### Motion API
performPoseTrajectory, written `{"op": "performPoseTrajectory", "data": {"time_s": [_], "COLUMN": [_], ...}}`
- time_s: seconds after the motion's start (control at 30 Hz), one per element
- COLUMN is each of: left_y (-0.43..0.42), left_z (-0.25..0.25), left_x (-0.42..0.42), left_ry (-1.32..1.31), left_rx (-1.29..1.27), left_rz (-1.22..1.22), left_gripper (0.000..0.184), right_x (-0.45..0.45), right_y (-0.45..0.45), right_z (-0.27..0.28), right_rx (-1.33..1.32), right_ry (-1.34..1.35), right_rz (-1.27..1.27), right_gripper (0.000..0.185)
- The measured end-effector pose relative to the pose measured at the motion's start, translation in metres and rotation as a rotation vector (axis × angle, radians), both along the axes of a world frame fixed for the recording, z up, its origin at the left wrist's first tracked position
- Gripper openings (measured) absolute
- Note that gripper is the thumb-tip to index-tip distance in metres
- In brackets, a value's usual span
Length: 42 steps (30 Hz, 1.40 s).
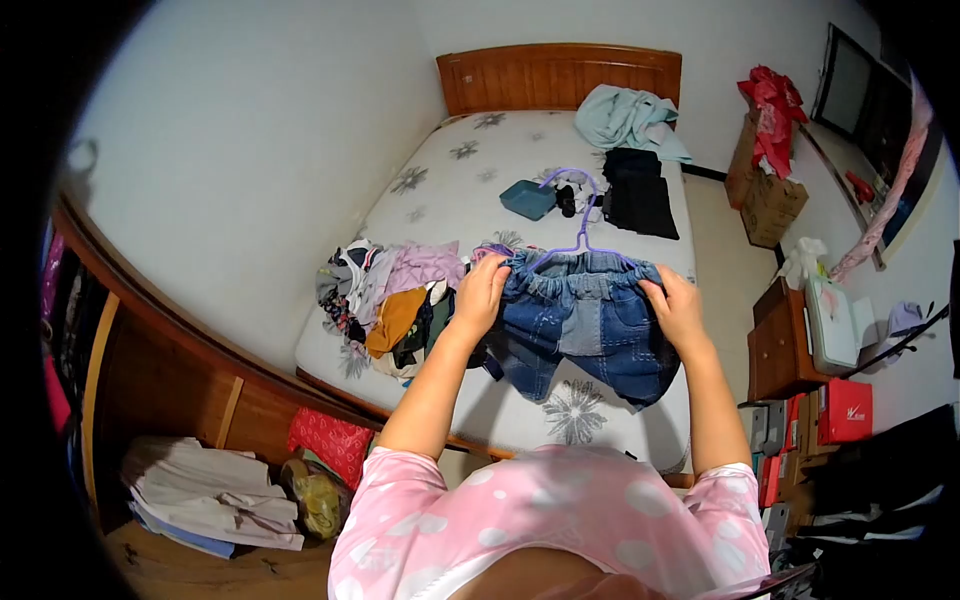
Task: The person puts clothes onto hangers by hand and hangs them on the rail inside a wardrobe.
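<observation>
Blue patchwork denim shorts point(585, 325) hang spread between my two hands above the near part of the bed. My left hand point(482, 293) grips the elastic waistband at its left end. At the other end, my right hand point(675, 305) pinches the waistband. A purple hanger point(583, 240) sits inside the waist, its hook pointing away from me; its lower part is hidden by the denim. Left of my left hand lies a pile of mixed clothes point(400, 290) on the mattress.
The bed point(430, 205) carries a blue-green tray point(527, 200), dark folded clothes point(640, 200) and a pale green cloth point(625, 118). Cardboard boxes point(770, 205) and a wooden cabinet point(782, 345) stand on the right. Folded clothes point(210, 490) lie on the lower-left shelf.
</observation>
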State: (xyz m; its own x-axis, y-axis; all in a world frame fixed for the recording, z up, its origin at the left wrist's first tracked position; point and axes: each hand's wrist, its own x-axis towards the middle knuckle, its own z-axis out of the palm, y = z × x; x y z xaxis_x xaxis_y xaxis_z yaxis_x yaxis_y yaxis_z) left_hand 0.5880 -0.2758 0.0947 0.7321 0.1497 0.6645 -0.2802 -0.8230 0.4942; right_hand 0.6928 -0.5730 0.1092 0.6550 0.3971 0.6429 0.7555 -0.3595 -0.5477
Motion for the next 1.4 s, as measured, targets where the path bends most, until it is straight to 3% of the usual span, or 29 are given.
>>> {"op": "performPoseTrajectory", "data": {"time_s": [0.1,0.13,0.3,0.43,0.57,0.63,0.7,0.83,0.87,0.97,1.03,1.13,1.17,1.27,1.4], "left_y": [0.006,0.010,-0.003,-0.007,0.008,0.019,0.031,0.043,0.043,0.037,0.024,-0.001,-0.009,-0.024,-0.044], "left_z": [0.001,-0.001,-0.003,-0.007,-0.014,-0.024,-0.043,-0.085,-0.093,-0.143,-0.174,-0.218,-0.223,-0.270,-0.280], "left_x": [-0.005,-0.006,-0.014,-0.013,-0.013,-0.012,-0.009,-0.016,-0.026,-0.042,-0.052,-0.063,-0.067,-0.067,-0.064], "left_ry": [-0.030,0.074,0.138,0.096,0.130,0.149,0.168,0.266,0.500,0.814,0.962,0.986,1.025,1.038,1.103], "left_rx": [-0.067,-0.110,-0.040,-0.148,-0.241,-0.314,-0.414,-0.925,-1.092,-0.940,-1.064,-0.974,-0.944,-1.019,-1.146], "left_rz": [0.035,0.016,0.001,0.073,0.031,-0.033,-0.092,-0.307,-0.373,-0.400,-0.510,-0.589,-0.590,-0.575,-0.380], "left_gripper": [0.022,0.023,0.021,0.014,0.015,0.016,0.018,0.044,0.053,0.053,0.052,0.046,0.046,0.043,0.038], "right_x": [0.003,0.004,0.004,0.001,0.007,0.000,-0.010,-0.035,-0.039,-0.053,-0.052,-0.051,-0.040,-0.044,-0.015], "right_y": [-0.006,-0.007,-0.014,-0.028,-0.046,-0.038,-0.034,-0.030,-0.032,-0.045,-0.069,-0.102,-0.122,-0.143,-0.178], "right_z": [-0.005,-0.005,-0.011,-0.013,-0.038,-0.057,-0.070,-0.079,-0.081,-0.076,-0.088,-0.103,-0.125,-0.123,-0.182], "right_rx": [0.049,0.045,0.077,0.096,-0.144,-0.033,0.035,0.153,0.182,0.187,0.143,0.324,0.322,0.489,0.339], "right_ry": [0.014,0.034,0.107,0.261,0.235,0.227,0.333,0.405,0.416,0.446,0.423,0.574,0.514,0.766,0.859], "right_rz": [-0.015,-0.019,-0.011,0.106,-0.018,-0.075,-0.145,-0.228,-0.231,-0.286,-0.363,-0.402,-0.535,-0.398,-0.476], "right_gripper": [0.019,0.020,0.022,0.027,0.024,0.023,0.023,0.025,0.026,0.026,0.025,0.026,0.025,0.025,0.031]}}
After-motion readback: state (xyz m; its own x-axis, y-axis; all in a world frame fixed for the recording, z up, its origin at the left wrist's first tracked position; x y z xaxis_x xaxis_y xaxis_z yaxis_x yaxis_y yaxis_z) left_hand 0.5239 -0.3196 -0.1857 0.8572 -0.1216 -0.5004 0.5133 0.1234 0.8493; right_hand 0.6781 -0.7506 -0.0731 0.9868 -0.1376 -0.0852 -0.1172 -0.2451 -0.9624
